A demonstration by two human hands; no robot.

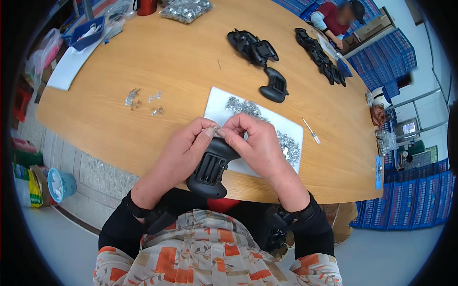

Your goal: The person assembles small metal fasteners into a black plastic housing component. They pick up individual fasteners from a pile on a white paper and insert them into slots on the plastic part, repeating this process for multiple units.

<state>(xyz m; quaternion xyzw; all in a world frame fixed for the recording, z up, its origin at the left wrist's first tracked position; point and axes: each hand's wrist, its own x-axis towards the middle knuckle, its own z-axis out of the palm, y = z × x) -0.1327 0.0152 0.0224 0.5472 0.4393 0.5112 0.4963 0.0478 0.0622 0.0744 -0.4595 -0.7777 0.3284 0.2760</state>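
Observation:
My left hand and my right hand meet at the fingertips over the table's near edge. Both pinch a small shiny metal piece, mostly covered by the fingers, so its exact shape cannot be made out. Right below them lies a black game controller, back side up, its battery compartment uncovered and without batteries. Behind and beside my right hand, a white foam sheet carries heaps of small silvery metal parts. More such parts lie in little groups on the wood to the left.
Beyond the sheet are another black controller and a pile of controllers. A small screwdriver lies right of the sheet. A bag of metal parts and a blue tray stand far left. Another person sits by a controller row.

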